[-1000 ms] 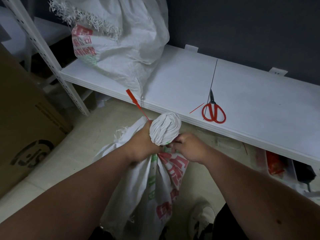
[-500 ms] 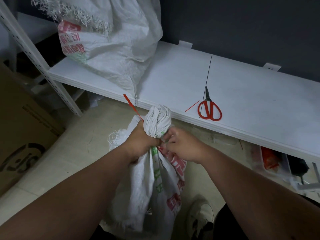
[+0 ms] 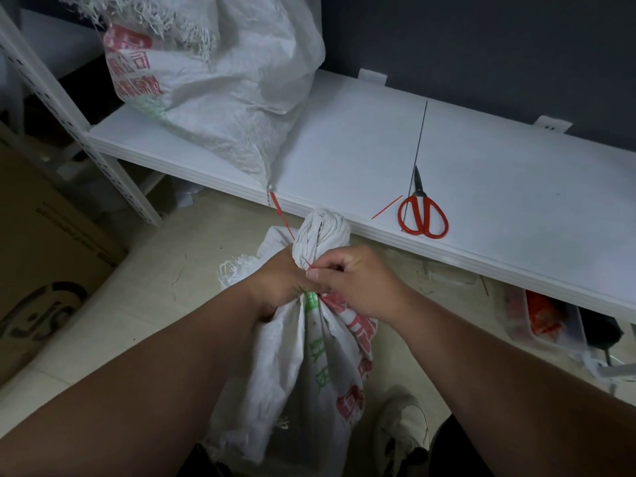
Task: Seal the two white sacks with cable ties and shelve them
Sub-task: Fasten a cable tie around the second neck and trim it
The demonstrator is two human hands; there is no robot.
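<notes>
A white woven sack (image 3: 309, 366) with red and green print stands on the floor in front of me, its neck twisted into a knob. My left hand (image 3: 275, 287) is clenched around that neck. A red cable tie (image 3: 280, 216) sticks up to the left from behind the knob, and its thin end crosses the neck to my right hand (image 3: 358, 280), which pinches it. A second white sack (image 3: 220, 84) lies on the white shelf (image 3: 481, 187) at the left, its frayed mouth loose.
Red-handled scissors (image 3: 422, 215), a black cable tie (image 3: 418, 146) and a cut red tie piece (image 3: 387, 207) lie on the shelf. A cardboard box (image 3: 44, 270) stands at left. A perforated shelf post (image 3: 79, 132) rises beside it. Clutter sits under the shelf at right.
My right hand has shifted from below the knob to its right side and now pinches the tie's thin end. The view has tilted slightly.
</notes>
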